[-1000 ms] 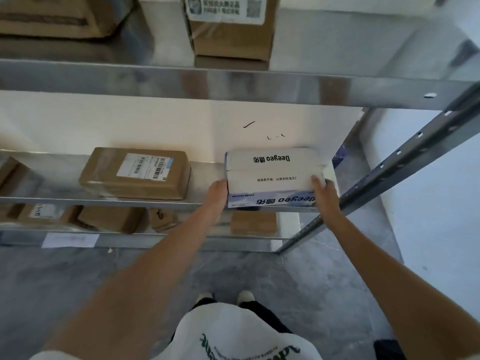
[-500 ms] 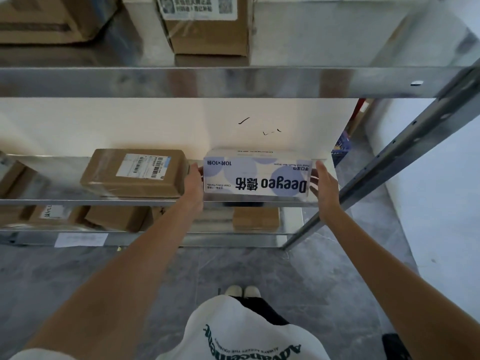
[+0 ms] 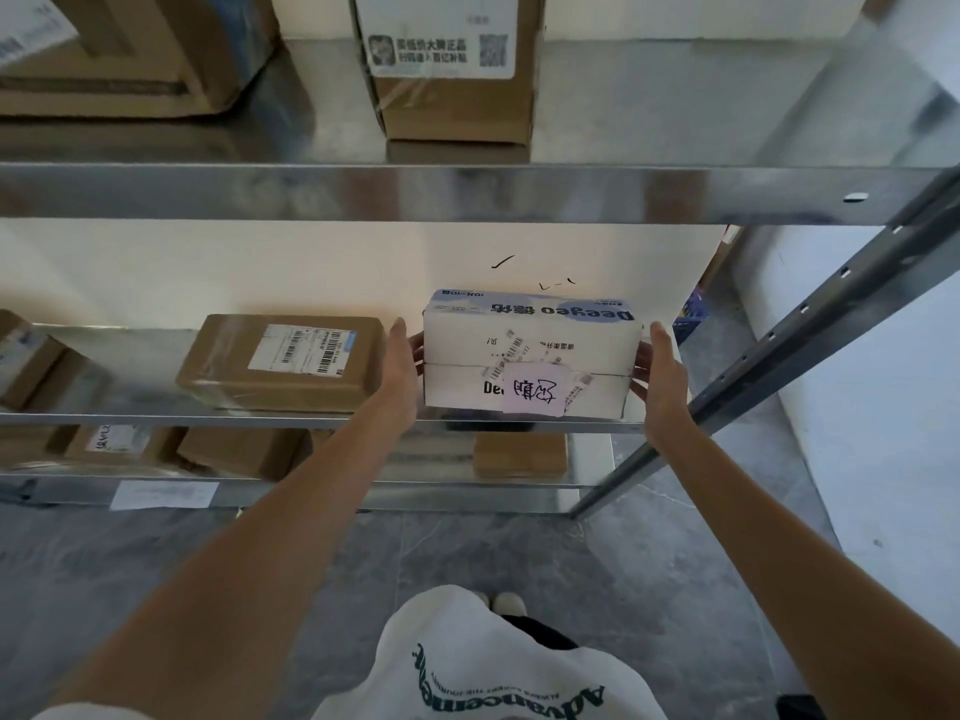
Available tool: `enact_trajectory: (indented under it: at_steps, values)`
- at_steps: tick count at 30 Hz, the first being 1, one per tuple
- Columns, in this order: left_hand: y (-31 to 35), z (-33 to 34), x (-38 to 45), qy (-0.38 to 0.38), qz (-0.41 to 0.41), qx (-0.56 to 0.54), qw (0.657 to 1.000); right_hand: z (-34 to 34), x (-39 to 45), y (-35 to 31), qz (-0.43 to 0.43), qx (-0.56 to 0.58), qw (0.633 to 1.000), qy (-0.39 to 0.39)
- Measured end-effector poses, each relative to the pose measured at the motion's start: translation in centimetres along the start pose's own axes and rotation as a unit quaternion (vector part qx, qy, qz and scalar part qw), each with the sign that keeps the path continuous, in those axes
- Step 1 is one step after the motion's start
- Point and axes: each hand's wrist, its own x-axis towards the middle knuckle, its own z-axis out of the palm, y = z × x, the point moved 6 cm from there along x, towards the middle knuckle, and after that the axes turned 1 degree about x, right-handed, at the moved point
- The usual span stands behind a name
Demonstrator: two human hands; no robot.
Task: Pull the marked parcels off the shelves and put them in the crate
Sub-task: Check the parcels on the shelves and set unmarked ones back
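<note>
A white and blue Deeyeo parcel point(image 3: 530, 345) sits at the right end of the middle shelf point(image 3: 311, 421), held between both my hands. A pale pink handwritten note point(image 3: 534, 396) and barcode stickers show on its facing side. My left hand point(image 3: 400, 368) presses its left end and my right hand point(image 3: 658, 379) its right end. No crate is in view.
A brown parcel with a shipping label point(image 3: 283, 362) lies just left of my left hand. More cardboard boxes stand on the top shelf point(image 3: 452, 70) and the lower shelf point(image 3: 519, 454). A slanted metal upright point(image 3: 779, 350) runs at the right, over grey floor.
Between my hands the parcel has rolled over: first its blue front face showed, now the side with the pink note and barcodes faces me.
</note>
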Motion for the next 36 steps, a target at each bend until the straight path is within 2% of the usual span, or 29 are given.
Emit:
enact_trajectory:
  at_steps: [6,9,16,21,26,30,33,36]
  values:
    - [-0.4,-0.7,0.2,0.021,0.0,0.007,1.0,-0.1,0.5,0.8,0.03,-0.048,0.998,0.007]
    - [-0.5,-0.3,0.0,-0.013,-0.026,0.001,1.0,-0.1,0.4,1.4,0.039,-0.06,0.997,0.013]
    - [-0.6,-0.5,-0.5,-0.059,-0.076,-0.031,0.995,0.9,-1.5,2.5,0.07,0.003,0.997,-0.014]
    - [-0.4,-0.7,-0.8,-0.067,-0.073,-0.005,0.995,1.1,-1.6,3.8,0.109,0.003,0.994,-0.033]
    - [-0.3,-0.4,-0.8,-0.078,-0.039,-0.016,0.996,1.7,-3.0,3.5,0.121,0.04,0.992,-0.006]
    - [0.1,0.0,-1.4,-0.034,0.001,-0.085,0.996,2.3,-3.9,3.3,0.136,0.044,0.986,-0.084]
    - [-0.5,-0.4,-1.1,0.002,-0.014,-0.105,0.994,1.5,-4.4,3.7,0.196,-0.012,0.965,-0.174]
    - [0.3,-1.2,-0.8,-0.056,-0.022,-0.034,0.998,-0.3,-4.6,3.7,0.218,-0.118,0.94,-0.234]
